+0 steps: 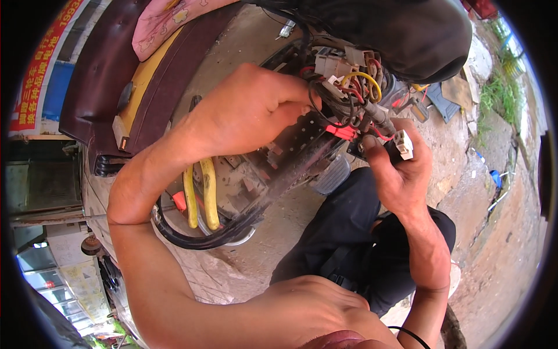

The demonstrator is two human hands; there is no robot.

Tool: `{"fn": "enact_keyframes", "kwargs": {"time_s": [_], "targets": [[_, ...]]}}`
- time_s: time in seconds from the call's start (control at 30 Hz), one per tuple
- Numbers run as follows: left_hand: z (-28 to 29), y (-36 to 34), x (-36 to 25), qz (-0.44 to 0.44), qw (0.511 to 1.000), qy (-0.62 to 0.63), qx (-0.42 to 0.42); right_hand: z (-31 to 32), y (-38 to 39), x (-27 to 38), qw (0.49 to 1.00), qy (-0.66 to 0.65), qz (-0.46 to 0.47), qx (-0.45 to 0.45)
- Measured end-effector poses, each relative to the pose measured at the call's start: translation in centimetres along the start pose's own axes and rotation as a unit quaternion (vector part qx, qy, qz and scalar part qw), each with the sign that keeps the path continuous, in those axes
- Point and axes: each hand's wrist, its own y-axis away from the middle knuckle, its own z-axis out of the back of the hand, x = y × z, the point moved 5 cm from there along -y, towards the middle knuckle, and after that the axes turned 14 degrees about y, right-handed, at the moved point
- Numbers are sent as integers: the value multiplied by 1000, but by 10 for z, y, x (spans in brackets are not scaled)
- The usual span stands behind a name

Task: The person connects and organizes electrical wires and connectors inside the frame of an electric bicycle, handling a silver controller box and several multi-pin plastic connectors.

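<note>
A bundle of wires (363, 87) with several plugs rises from the open vehicle frame. My left hand (261, 104) reaches in from its left, the fingers curled and pinched at a thin black wire (317, 100); the fingertips are partly hidden. Below the bundle, on the right, my right hand (401, 174) is closed with the thumb on a dark block-shaped part (356, 150), mostly covered by the hand. A white plug (403, 145) sticks out between its thumb and fingers. Red connectors (342, 131) lie between the two hands, under the wires.
Yellow-handled pliers (208, 195) lie in the frame, beside a thick black curved tube (232, 235). A maroon padded seat (104, 75) stands at the left. A black cover (401, 35) overhangs the wires. Further right are a blue-grey tool (443, 106) and rough concrete ground (465, 192).
</note>
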Motion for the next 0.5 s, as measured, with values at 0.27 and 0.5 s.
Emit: {"fn": "enact_keyframes", "kwargs": {"time_s": [0.27, 0.5], "targets": [[6, -3, 13, 162, 964, 199, 74, 2, 0, -8, 1000, -11, -7, -17], [6, -3, 11, 115, 976, 169, 73, 3, -3, -9, 1000, -8, 10, -9]]}}
